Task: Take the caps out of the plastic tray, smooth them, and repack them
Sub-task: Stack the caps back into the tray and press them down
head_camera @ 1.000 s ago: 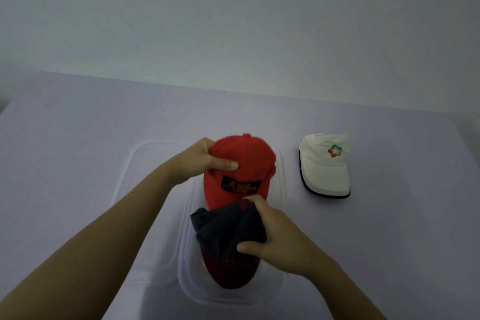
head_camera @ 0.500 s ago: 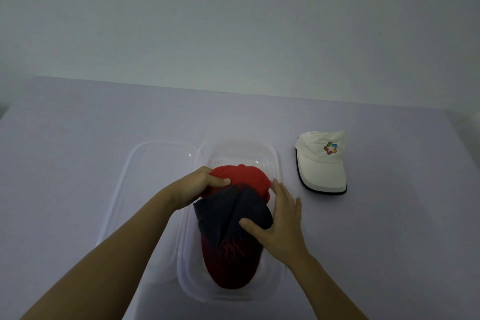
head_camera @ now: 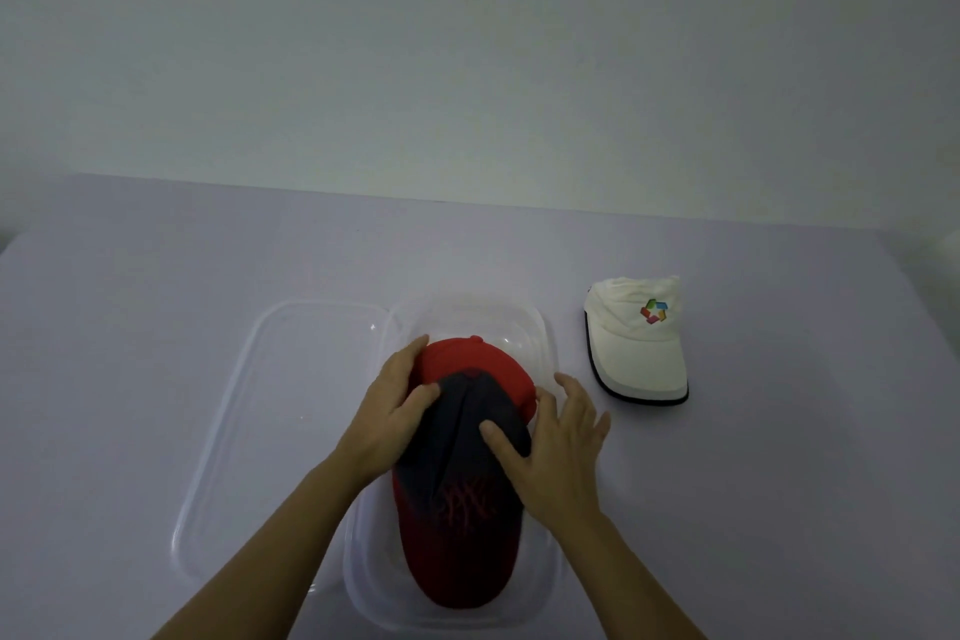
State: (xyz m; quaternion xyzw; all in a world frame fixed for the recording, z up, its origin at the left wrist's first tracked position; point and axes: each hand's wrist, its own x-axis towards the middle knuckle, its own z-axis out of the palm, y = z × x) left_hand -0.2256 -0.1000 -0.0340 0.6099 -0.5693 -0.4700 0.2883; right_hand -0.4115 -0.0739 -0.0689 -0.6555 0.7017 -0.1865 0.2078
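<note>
head view, dark cap [head_camera: 462, 457] with red brim, atop red cap [head_camera: 467, 359]

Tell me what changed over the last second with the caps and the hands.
The red cap went down into the clear tray, tucked behind the dark cap. The right hand let go of the dark cap and now lies flat on it; the left hand shifted onto both caps. The white cap and lid stayed put.

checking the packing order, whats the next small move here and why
Probably reach the right hand for the white cap: it lies on the table beside the tray, while the red cap and dark cap already sit nested inside.
</note>
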